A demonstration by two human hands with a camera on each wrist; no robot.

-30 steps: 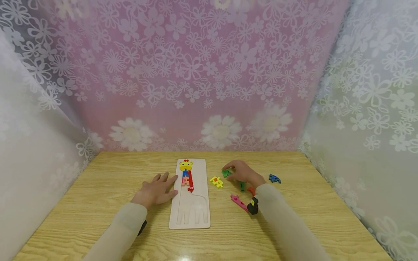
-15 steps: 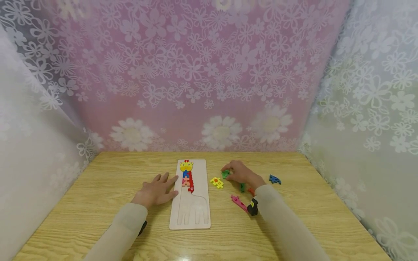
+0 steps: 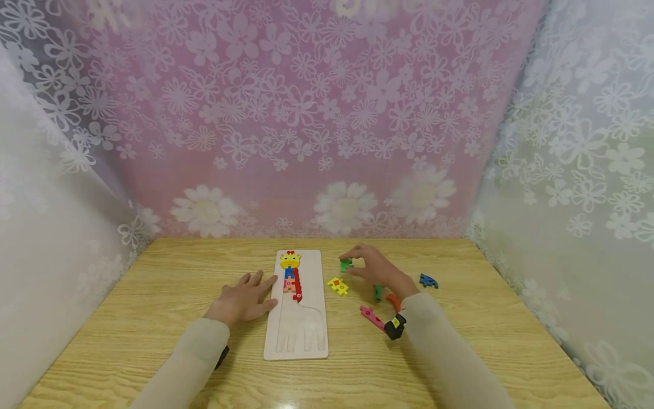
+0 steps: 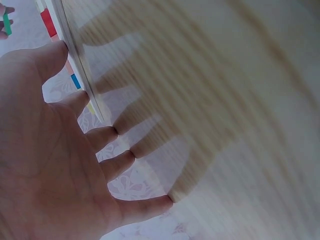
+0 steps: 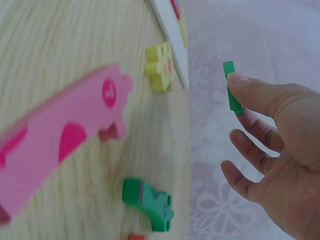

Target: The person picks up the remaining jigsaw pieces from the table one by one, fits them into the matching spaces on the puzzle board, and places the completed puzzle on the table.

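Note:
A pale puzzle board (image 3: 313, 284) with a giraffe-shaped recess lies on the table. Its upper part is filled with a yellow giraffe head (image 3: 289, 261), a blue piece, a salmon piece (image 3: 289, 286) and a red mane strip (image 3: 297, 287); the body recess below is bare. My left hand (image 3: 242, 298) lies at the board's left side, fingers spread, thumb and index finger at its edge. Between thumb and index finger my right hand (image 3: 377, 268) pinches a green puzzle piece (image 5: 234, 103), held off the table right of the board. Its other fingers curve loosely in the right wrist view.
Right of the board lie a yellow piece (image 3: 338, 286), a long pink piece (image 3: 372, 317), another green piece (image 3: 378, 293), an orange-red piece (image 3: 394, 302) and a blue piece (image 3: 428, 280). A flowered curtain (image 3: 306, 113) hangs behind the wooden table (image 3: 153, 295).
My right hand has raised the green puzzle piece from the table and shifted slightly left and away. My left hand stays at the board's edge.

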